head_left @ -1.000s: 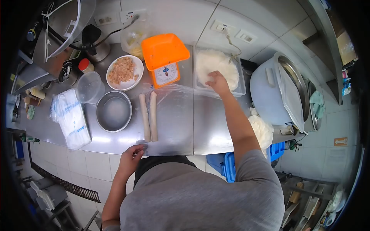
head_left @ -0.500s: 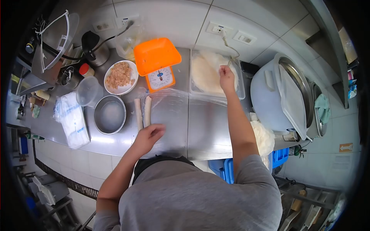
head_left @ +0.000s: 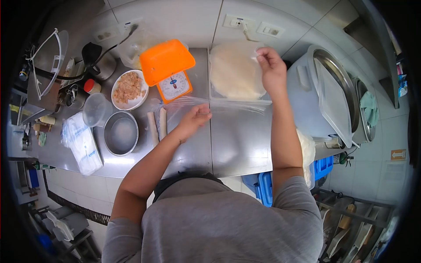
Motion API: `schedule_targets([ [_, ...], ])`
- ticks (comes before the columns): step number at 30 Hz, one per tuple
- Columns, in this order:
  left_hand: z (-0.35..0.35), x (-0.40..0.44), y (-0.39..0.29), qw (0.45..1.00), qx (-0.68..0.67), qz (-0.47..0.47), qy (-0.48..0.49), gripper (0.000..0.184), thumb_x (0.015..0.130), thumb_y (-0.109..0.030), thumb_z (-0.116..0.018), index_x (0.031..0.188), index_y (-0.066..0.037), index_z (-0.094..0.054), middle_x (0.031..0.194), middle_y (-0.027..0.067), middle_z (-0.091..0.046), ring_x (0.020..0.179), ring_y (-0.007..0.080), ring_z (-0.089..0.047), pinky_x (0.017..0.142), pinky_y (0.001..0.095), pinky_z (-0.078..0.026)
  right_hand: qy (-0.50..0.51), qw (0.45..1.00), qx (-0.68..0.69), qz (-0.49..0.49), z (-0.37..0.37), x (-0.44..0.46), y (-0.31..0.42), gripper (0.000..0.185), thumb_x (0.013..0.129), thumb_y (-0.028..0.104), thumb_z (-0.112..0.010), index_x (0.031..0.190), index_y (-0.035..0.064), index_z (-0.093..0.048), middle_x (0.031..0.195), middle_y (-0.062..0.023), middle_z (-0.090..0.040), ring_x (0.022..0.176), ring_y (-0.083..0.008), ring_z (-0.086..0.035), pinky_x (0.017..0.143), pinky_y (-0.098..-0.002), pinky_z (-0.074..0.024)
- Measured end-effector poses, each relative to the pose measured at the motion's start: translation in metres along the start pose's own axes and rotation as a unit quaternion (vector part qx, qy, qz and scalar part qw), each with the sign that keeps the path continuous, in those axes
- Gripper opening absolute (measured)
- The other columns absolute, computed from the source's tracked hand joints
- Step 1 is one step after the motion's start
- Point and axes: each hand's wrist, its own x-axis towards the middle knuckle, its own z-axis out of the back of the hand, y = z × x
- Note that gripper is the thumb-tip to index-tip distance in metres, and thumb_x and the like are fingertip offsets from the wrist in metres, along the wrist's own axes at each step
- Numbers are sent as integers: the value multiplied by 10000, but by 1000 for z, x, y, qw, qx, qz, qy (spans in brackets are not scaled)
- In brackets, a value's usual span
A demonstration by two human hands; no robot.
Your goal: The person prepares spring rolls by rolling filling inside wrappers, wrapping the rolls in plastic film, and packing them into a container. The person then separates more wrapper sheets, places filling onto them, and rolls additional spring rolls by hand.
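Note:
My right hand pinches the edge of a thin, pale, round wrapper sheet, which looks lifted at its far side. Under it lies a stack of similar wrappers in a clear plastic container, mostly covered from view. Over the steel counter, my left hand hovers with fingers loosely apart and nothing in them. Close to its fingers is a crumpled strip of clear plastic film. Left of that hand, two pale rolled sticks lie side by side, partly behind my forearm.
An orange kitchen scale stands at the back beside a white bowl of shredded filling. Nearer are a metal bowl, a clear tub and plastic bags. A large translucent bin stands right.
My right hand has moved right and slightly up, drawing the wrapper sheet with it. My left hand has left the rolled sticks and shifted right and farther over the counter.

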Motion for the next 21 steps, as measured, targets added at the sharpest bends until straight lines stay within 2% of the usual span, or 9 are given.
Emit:
schedule_targets([
  [4,-13,-7,-13,998,-46,23,26,703,924,-329,-623,1497,-113,-279,1453,100,-421,1326,221,-413,1029,372,-386,-46,967,250,1,28,-16,54,135,940,0,-541,1063,12,-594,998,-79,-667,890,-144,-626,809,-271,-488],
  [7,-27,-5,-7,989,-138,-40,47,757,925,-363,-616,1524,-134,-214,1469,90,-410,1366,229,-371,1084,394,-340,-22,916,401,-11,52,-27,92,174,936,-6,-534,1107,-1,-569,1028,-89,-663,930,-150,-636,853,-287,-502],
  [9,-28,-6,-10,945,-301,-49,115,712,940,-356,-595,1517,-137,-240,1438,92,-444,1338,230,-409,1082,404,-357,-4,901,434,-29,61,-36,109,198,931,-13,-532,1128,-8,-551,1014,-88,-660,942,-150,-636,875,-297,-505],
  [13,-22,-43,-40,852,-489,38,183,627,908,-174,-640,1461,-131,-347,1341,69,-521,1193,175,-529,950,336,-447,-35,919,373,-120,73,-68,61,196,930,-2,-543,1125,8,-561,1012,-80,-658,958,-146,-633,869,-285,-503],
  [14,-16,-42,-24,882,-445,47,146,617,899,-141,-646,1448,-131,-367,1277,54,-554,1133,160,-553,907,319,-460,-41,922,356,-143,73,-86,36,201,928,-1,-550,1128,16,-565,1010,-73,-656,959,-144,-632,865,-280,-503],
  [16,-3,-38,33,932,-349,70,69,601,879,-75,-657,1424,-132,-408,1149,24,-621,1013,131,-602,822,286,-484,-12,960,118,-252,77,-130,-29,261,884,33,-627,1139,21,-573,980,-94,-653,927,-213,-640,874,-311,-498],
  [18,3,-38,81,957,-274,95,1,606,856,-56,-680,1404,-103,-426,1053,14,-639,919,108,-612,770,271,-491,46,945,-275,-173,59,-188,-71,382,813,84,-714,1161,15,-571,1041,-155,-637,982,-312,-617,927,-379,-466],
  [20,3,-42,94,971,-207,102,-63,614,840,-49,-699,1392,-70,-432,1002,21,-649,863,101,-622,736,272,-502,36,951,-300,-73,18,-235,-76,511,747,151,-764,1191,4,-558,1164,-211,-590,1100,-381,-555,973,-441,-427],
  [21,0,-44,93,974,-179,98,-94,620,835,-51,-706,1389,-51,-429,999,33,-649,856,107,-626,728,281,-509,84,963,-237,-92,-9,-250,-61,534,737,171,-769,1200,13,-557,1205,-212,-570,1139,-380,-530,977,-448,-421],
])
